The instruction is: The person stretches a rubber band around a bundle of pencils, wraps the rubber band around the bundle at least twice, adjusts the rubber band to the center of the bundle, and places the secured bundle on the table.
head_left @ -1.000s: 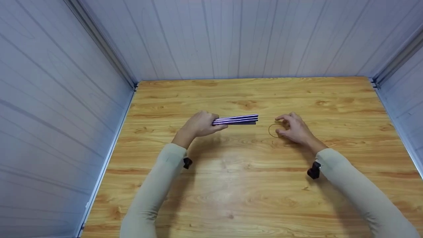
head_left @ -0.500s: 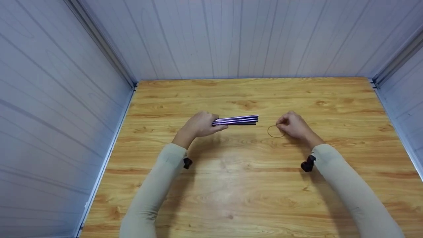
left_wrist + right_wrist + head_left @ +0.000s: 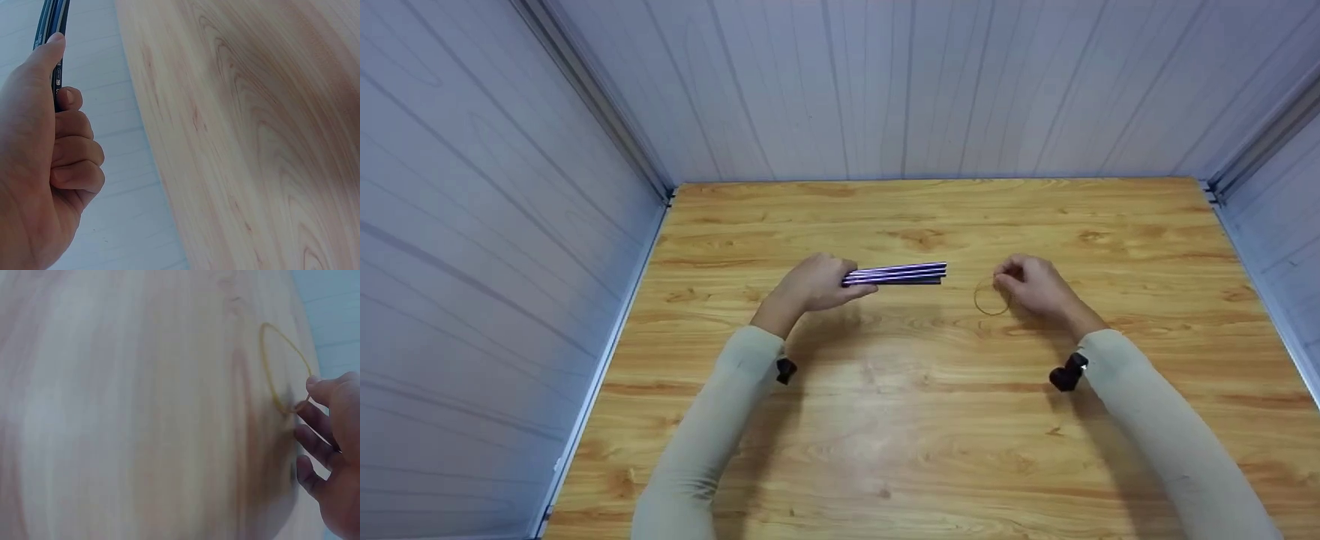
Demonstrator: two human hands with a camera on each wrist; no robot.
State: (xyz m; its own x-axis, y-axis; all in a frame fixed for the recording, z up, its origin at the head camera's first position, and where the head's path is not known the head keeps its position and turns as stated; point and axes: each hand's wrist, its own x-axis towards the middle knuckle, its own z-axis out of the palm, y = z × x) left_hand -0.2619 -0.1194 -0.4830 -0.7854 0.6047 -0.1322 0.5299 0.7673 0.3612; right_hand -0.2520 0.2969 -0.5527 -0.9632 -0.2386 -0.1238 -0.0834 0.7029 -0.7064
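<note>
From the head view, the person's left hand (image 3: 814, 283) was clenched around one end of a bundle of dark pens (image 3: 894, 274), which stuck out level toward the right, above the wooden table (image 3: 885, 420). A gap away, the right hand (image 3: 1031, 286) pinched the edge of a thin rubber band (image 3: 988, 297), the loop hanging open just left of its fingers, close over the tabletop. Both arms wore pale sleeves (image 3: 705, 442).

In the left wrist view, the left hand (image 3: 42, 163) gripped the pens (image 3: 52, 28), thumb laid along them and fingers curled tight, with the table (image 3: 253, 140) beyond.

In the right wrist view, the right hand (image 3: 332, 450) held the rubber band (image 3: 281, 365) between thumb and fingertip at its near edge; the loop stood open against the blurred table (image 3: 140, 410).
</note>
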